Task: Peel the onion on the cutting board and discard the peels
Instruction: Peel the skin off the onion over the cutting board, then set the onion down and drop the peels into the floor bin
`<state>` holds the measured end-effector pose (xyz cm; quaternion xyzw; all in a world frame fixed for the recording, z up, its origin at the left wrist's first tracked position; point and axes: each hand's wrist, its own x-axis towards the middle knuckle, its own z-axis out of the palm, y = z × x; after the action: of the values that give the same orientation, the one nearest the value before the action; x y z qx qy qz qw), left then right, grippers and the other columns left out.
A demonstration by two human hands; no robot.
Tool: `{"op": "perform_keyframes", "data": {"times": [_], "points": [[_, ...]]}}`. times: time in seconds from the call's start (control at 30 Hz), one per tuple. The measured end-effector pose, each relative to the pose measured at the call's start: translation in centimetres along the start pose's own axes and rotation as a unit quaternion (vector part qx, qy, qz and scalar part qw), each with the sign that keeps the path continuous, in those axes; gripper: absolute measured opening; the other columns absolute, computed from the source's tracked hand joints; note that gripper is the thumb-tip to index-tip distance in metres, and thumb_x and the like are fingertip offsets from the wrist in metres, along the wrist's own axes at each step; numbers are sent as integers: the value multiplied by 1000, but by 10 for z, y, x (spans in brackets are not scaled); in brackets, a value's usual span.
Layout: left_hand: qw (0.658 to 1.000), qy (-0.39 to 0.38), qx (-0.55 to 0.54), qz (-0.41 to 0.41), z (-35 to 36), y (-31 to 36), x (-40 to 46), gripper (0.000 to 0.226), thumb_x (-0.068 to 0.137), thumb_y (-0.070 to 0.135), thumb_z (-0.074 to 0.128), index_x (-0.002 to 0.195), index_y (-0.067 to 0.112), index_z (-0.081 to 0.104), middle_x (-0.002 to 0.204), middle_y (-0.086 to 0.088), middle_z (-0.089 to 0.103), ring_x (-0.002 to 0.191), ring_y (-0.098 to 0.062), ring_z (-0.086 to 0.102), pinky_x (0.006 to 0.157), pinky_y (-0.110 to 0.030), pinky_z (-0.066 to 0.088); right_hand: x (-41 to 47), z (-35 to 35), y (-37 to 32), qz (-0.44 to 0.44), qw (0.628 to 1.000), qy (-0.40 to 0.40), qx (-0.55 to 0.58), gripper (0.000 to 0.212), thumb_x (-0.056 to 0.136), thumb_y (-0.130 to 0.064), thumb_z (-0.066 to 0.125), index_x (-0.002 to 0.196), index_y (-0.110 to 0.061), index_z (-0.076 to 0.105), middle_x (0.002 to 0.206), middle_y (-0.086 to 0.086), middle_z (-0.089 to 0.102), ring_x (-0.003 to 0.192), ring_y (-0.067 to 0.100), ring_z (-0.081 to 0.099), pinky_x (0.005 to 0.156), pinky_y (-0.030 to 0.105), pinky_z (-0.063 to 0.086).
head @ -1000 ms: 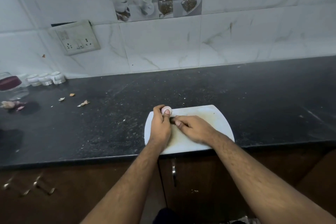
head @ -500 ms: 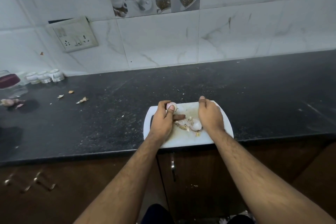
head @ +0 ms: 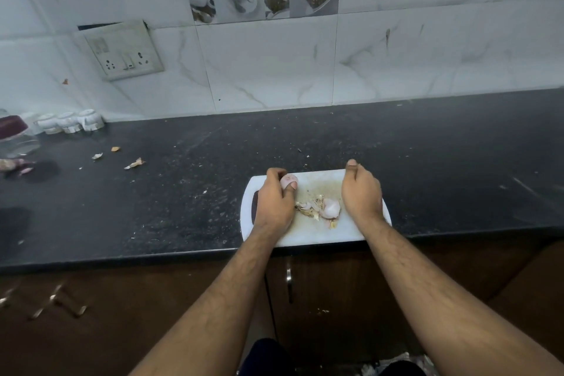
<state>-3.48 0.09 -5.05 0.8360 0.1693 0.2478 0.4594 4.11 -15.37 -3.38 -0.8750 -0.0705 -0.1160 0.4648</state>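
While the white plastic cutting board [head: 317, 238] sits at the front edge of the black speckled counter [head: 183, 192], with wide bare stone to its right and behind it, the left hand [head: 274, 201] grips the small, pale pink peeled onion [head: 288, 181] near the board's far left corner. The right hand [head: 361, 195], fingers curled at the board's far right edge, has drawn further away from the onion than half a second ago; whether it holds anything cannot be told. Papery peels [head: 320, 209] lie mid-board between the hands.
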Motion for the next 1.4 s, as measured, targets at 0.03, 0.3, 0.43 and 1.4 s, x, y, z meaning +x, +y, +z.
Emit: {"op": "perform_keyframes", "data": {"times": [0.03,0.3,0.43,1.4], "points": [[1000,4,-2,1,0,0,0,27,106,27,54,129,15,51,114,3,67,103,-13,62,87,-26,46,0,3,-2,-13,998,-48,-39,57,109,-45,23,112,-10,68,116,10,69,113,33,64,78,33,48],[999,11,-42,-6,0,-2,4,28,106,30,53,131,18,48,118,8,64,109,-13,67,97,-33,53,1,0,11,-58,947,-282,140,66,101,-68,27,125,-26,72,124,-12,72,122,6,63,110,34,45],[995,-6,-103,-16,3,-3,2,19,108,25,50,126,20,46,118,11,63,94,-7,77,87,-31,62,1,-3,2,-22,990,-126,63,59,108,-53,26,119,-16,71,122,3,72,120,23,63,98,34,45],[991,43,-119,-36,1,-8,5,33,103,26,59,135,23,48,120,9,64,107,-5,62,86,-20,47,-8,7,5,-309,890,-333,-39,10,89,-34,76,95,-26,77,96,-16,65,94,4,60,82,22,48]]}}
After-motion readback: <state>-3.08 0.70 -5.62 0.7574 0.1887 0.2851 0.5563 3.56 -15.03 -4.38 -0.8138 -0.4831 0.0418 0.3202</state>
